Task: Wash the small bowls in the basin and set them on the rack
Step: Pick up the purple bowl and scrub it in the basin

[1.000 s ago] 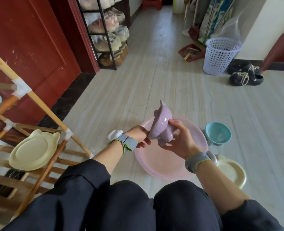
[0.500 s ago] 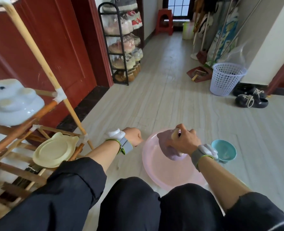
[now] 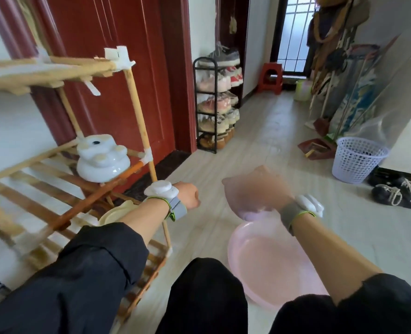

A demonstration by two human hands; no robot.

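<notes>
My right hand (image 3: 271, 194) is raised above the pink basin (image 3: 271, 266) and grips a small purple bowl (image 3: 250, 214); both are motion-blurred. To the left, my left hand (image 3: 187, 195) hovers with curled fingers and holds nothing, near the wooden rack (image 3: 137, 102). A white bowl (image 3: 100, 157) sits upside down on the rack's middle shelf. A pale yellow plate (image 3: 117, 213) lies on the lower shelf, partly hidden by my left forearm.
A black shoe rack (image 3: 214, 104) stands by the red door (image 3: 117, 68). At the right are a white mesh basket (image 3: 358, 160), dark shoes (image 3: 397, 194), a dustpan and brooms. My knees fill the bottom of the view.
My right hand has lifted the purple bowl up out of the basin and toward the left. My view has tilted up and left, so the rack's upper shelves show.
</notes>
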